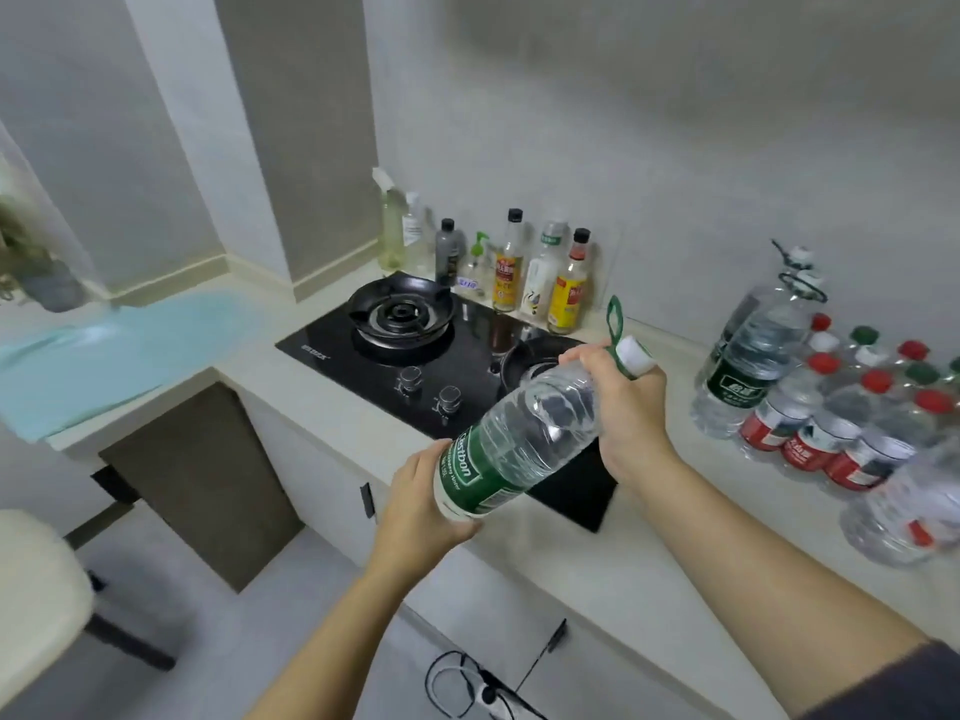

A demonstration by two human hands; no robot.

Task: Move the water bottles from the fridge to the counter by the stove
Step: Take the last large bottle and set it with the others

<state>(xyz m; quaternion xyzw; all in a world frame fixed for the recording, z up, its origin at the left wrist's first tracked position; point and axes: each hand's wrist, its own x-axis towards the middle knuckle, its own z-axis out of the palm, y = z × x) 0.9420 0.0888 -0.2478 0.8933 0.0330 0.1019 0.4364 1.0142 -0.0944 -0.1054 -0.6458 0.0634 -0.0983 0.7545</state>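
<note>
1. A pale wall (675, 148) is seen behind the stove (322, 345), which is taken here as the landmark for everything else.
2. The surface (649, 579) is a smooth, light slab in which the stove is set. It runs on to the right of the stove, and a blue cloth (104, 350) is spread to the stove's left.
3. Right of the stove, two large bottles (748, 366) and a cluster of small bottles (831, 428) with red and green caps are stood on the surface. Condiment bottles (566, 293) are lined up behind the stove.
4. The water bottle (519, 439) is held tilted above the stove's front right part, clear of the surface, with its top toward the right.
5. It is judged full and heavy, with thin walls that give under a squeeze and may be slick if chilled. Support at the base and at the stiffer neck is therefore advised.
6. The right hand (628, 407) is closed round the neck, just below the white cap (635, 356).
7. The left hand (421, 511) is cupped under the base, with its fingers curled round it.
</note>
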